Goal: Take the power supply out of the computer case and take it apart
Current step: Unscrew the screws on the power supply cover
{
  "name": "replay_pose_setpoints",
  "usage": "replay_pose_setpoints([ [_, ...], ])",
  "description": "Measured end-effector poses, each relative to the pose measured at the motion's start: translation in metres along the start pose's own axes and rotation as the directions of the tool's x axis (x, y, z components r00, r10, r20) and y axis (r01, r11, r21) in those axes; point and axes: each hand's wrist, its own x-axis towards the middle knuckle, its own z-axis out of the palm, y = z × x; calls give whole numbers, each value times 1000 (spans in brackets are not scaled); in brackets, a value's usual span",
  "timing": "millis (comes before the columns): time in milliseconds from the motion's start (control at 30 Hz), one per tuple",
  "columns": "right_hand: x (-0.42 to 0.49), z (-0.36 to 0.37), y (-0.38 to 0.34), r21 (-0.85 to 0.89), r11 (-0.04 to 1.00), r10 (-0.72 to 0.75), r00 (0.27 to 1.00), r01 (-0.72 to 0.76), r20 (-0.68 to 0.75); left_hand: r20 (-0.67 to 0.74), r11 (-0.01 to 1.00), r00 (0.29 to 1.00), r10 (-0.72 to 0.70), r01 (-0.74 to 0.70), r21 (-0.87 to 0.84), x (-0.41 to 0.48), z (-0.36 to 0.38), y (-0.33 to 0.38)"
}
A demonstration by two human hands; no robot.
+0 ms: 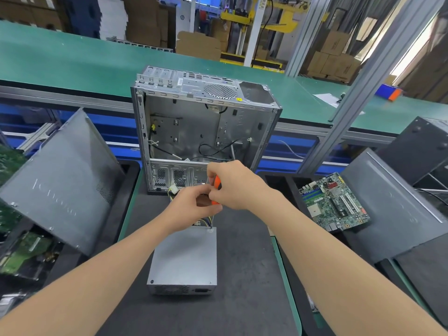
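The grey power supply (pixel 185 259) lies flat on the dark mat in front of me, outside the open computer case (pixel 194 127) that stands behind it. Its coloured cables (pixel 202 221) run out at the far side. An orange-handled screwdriver (pixel 216 187) stands upright, its tip on the supply's far right corner. My right hand (pixel 232 185) grips the handle from above. My left hand (pixel 194 206) pinches the lower part of the screwdriver, fingers curled around it.
A grey side panel (pixel 65 185) leans at the left over green boards. A motherboard (pixel 334 204) lies at the right beside another dark panel (pixel 392 209) and case. A green conveyor belt (pixel 72 59) runs behind the case.
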Motion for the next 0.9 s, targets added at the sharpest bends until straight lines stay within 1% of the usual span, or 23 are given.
replay_pose_setpoints([
  [100, -1, -4, 1, 34, 999, -29, 999, 27, 43, -2, 1000, 1000, -2, 2, 7, -1, -1, 1],
  [233, -1, -7, 2, 22, 999, -49, 996, 47, 72, -37, 999, 999, 23, -22, 28, 0, 0, 2],
  [267, -1, -6, 2, -15, 999, -41, 998, 42, 45, -46, 999, 999, 26, -24, 32, 1, 1, 1],
  [300, -1, -2, 1, -85, 996, -29, 999, 28, -14, -61, 999, 998, 32, -29, 36, 2, 3, 1],
  [367, -2, 6, 0, -239, 969, 18, 987, -57, -162, -103, 999, 994, 30, -27, 25, 3, 6, 1],
  [400, -1, 10, -2, -271, 957, 51, 977, -108, -209, -114, 1000, 993, 19, -19, 5, 3, 7, 1],
  [467, -1, 14, -2, -242, 959, 90, 970, -145, -227, -76, 1000, 997, 7, -7, -1, 2, 5, -1],
  [500, 0, 15, -2, -202, 970, 95, 973, -138, -208, -39, 999, 999, 14, -12, 42, 1, 3, -5],
  [600, -1, 12, 3, -78, 993, 76, 986, -88, -146, 29, 963, 1000, 8, -16, 269, -4, -3, -22],
  [667, -2, 8, 4, -11, 998, 64, 994, -65, -89, 40, 905, 999, -29, 10, 425, -9, -2, -34],
  [733, -3, 5, 3, 30, 998, 59, 998, -58, -36, 63, 853, 998, -21, -15, 522, -13, 3, -44],
  [800, -4, 4, 2, 40, 998, 59, 998, -58, -23, 48, 844, 999, 21, -44, 535, -14, 9, -50],
  [900, -6, 4, 2, 51, 997, 61, 997, -60, -36, -11, 841, 998, 56, -41, 539, -12, 16, -54],
])
